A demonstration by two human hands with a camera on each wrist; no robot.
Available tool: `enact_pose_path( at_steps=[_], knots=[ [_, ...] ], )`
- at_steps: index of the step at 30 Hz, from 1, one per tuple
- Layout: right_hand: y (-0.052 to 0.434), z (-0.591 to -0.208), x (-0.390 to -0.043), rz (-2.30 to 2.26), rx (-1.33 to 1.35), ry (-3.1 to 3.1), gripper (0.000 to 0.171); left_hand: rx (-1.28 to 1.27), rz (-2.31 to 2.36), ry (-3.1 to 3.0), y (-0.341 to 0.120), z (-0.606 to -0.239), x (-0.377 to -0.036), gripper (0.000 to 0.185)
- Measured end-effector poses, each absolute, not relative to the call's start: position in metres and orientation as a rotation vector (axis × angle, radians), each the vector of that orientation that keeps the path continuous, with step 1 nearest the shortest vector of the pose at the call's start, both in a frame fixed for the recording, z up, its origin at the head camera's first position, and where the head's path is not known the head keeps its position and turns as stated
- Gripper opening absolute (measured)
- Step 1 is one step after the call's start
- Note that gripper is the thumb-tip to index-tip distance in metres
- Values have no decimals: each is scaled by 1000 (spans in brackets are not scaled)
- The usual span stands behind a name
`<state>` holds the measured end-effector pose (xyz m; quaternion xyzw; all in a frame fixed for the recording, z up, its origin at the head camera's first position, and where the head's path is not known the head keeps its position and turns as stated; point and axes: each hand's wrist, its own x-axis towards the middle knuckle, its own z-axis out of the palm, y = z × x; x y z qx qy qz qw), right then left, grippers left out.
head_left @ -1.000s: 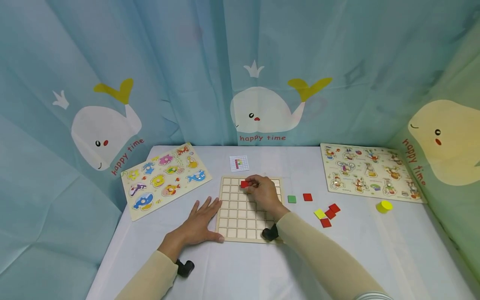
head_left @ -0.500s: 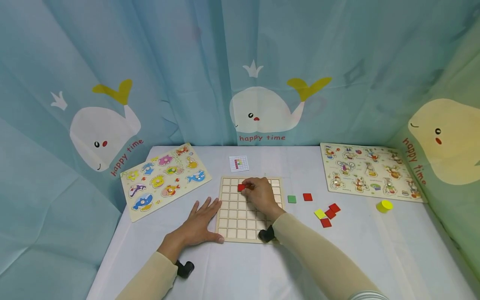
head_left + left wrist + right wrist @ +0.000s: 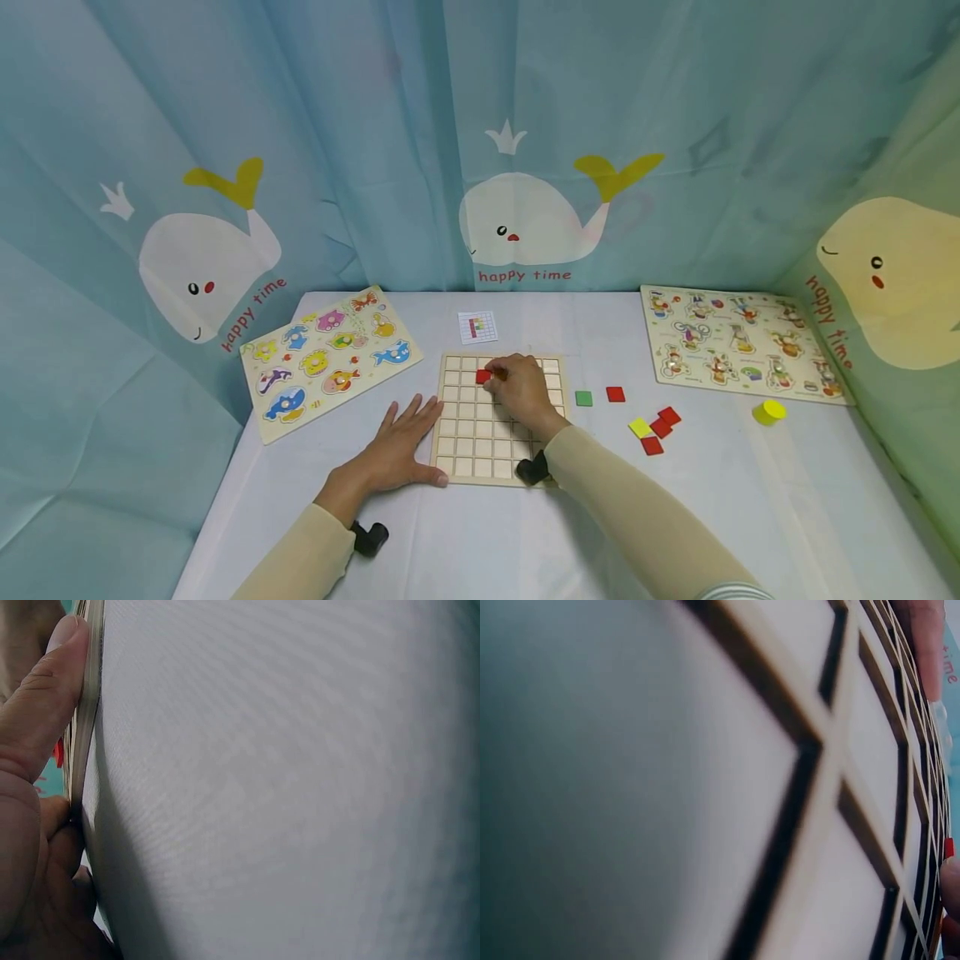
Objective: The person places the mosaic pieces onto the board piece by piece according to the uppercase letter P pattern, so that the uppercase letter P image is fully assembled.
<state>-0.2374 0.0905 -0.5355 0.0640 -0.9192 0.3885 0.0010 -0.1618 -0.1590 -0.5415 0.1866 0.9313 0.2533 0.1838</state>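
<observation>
The right hand point(image 3: 521, 389) grasps a red square tile point(image 3: 483, 376) at its fingertips; the tile sits in the second row from the far edge of the wooden grid board point(image 3: 480, 454), in the middle columns. The tile is square, with no long axis; its sides run parallel to the grid lines. The wrist view does not show whether it is fully seated in the cell.

The left hand point(image 3: 397, 446) lies flat on the worktop point(image 3: 480, 533), fingers straight, grip released, thumb pressed against the board's near left edge point(image 3: 88, 712).

The board lies square to the person, with its slightly longer side running away from them. The other visible cells are unfilled.

Loose tiles lie on the worktop right of the board: a green tile point(image 3: 583, 398), a red tile point(image 3: 615, 394), and a cluster of one yellow and three red tiles point(image 3: 655, 429). A pattern card point(image 3: 477, 327) lies just beyond the board's far edge. Bare cloth separates the board from the sea-animal puzzle point(image 3: 330, 358) at left and the peg puzzle point(image 3: 738, 343) at right. A yellow cap point(image 3: 768, 412) stands near the right-hand puzzle.
</observation>
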Motion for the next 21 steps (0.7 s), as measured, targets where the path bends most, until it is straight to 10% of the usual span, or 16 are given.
enact_pose_path(
  at_steps=[21],
  knots=[
    [90, -526, -237, 1237, 183, -2922, 20, 531, 702, 2633, -159, -543, -162, 120]
  ],
)
